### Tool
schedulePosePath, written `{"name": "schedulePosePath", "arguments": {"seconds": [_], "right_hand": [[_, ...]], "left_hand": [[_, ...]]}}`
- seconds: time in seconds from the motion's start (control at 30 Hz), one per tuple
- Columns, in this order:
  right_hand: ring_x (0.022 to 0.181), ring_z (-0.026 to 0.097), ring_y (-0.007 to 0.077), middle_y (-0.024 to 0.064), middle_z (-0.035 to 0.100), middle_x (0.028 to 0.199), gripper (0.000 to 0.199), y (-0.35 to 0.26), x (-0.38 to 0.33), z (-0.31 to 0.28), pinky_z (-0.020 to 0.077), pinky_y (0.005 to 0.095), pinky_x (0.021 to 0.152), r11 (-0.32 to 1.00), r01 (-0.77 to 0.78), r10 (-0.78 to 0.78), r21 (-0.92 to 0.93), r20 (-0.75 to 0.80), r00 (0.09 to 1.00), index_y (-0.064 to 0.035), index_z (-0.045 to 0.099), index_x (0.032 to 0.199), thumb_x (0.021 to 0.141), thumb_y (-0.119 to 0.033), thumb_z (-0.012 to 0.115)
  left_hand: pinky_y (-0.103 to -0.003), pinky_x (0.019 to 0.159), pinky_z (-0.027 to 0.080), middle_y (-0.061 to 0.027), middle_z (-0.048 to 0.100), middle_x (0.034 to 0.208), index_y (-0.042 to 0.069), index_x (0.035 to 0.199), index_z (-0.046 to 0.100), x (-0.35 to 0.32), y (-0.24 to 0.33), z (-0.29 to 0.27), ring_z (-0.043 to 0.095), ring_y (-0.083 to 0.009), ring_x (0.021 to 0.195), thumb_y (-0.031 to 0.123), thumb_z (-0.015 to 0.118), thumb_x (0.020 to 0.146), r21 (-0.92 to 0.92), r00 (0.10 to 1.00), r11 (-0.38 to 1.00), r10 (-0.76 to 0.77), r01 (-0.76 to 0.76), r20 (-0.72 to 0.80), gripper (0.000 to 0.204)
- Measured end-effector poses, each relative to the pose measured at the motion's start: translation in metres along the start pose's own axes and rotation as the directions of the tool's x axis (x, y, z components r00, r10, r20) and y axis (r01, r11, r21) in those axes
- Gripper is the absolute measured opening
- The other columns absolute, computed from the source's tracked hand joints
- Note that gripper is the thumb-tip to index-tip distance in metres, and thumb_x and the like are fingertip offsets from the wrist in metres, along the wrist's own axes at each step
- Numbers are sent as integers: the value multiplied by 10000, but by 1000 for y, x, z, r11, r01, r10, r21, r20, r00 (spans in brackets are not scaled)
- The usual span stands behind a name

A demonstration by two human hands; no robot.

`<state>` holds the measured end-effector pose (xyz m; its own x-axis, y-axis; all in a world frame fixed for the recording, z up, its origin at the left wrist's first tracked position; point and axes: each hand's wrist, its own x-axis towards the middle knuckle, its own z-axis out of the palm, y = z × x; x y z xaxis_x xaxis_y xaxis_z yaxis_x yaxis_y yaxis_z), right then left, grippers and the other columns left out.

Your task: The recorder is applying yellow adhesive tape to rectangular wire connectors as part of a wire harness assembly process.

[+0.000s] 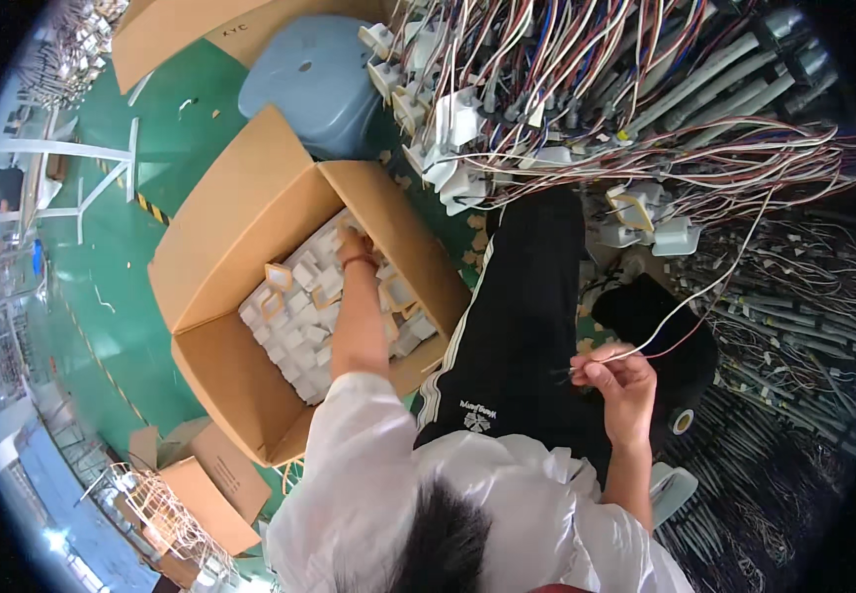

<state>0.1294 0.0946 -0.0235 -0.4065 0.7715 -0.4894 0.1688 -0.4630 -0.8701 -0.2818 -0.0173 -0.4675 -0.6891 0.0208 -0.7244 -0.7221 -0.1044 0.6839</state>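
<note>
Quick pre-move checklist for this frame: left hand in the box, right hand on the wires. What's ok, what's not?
1. Left hand reaches the white parts in the cardboard box: ok.
2. Left hand has actually closed on a part: cannot tell, the fingers are hidden among the parts.
3. Right hand pinches the thin wires: ok, thumb and fingers are closed on their ends.
4. The held wires run free up to the wire bundle: cannot tell, they merge with the tangle.
5. Box flaps open, parts reachable: ok.
6. Space on the black lap between the hands: ok, nothing lies there.
</note>
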Motion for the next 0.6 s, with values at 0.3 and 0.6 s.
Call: {"name": "schedulePosePath", "arguments": {"seconds": [0.3,0.6], "right_hand": [[817,655,190,133,657,907,189,-7,9,20,550,290,732,983,80,-107,165,164,981,18,611,890,753,138,661],[859,653,229,140,629,910,212,-30,-25,13,558,327,761,876,459,-464,148,-1,886,53,570,935,762,140,655]], "left_hand": [[-361,750,537,-154,540,1043,61,1133,415,-350,109,-23,609,-258,942,8,416,916,-23,487,832,346,-554,802,224],[-384,848,492,-153,630,1052,7,1092,548,-476,104,52,606,-342,979,-112,467,707,-164,-100,446,163,-880,981,411]]}}
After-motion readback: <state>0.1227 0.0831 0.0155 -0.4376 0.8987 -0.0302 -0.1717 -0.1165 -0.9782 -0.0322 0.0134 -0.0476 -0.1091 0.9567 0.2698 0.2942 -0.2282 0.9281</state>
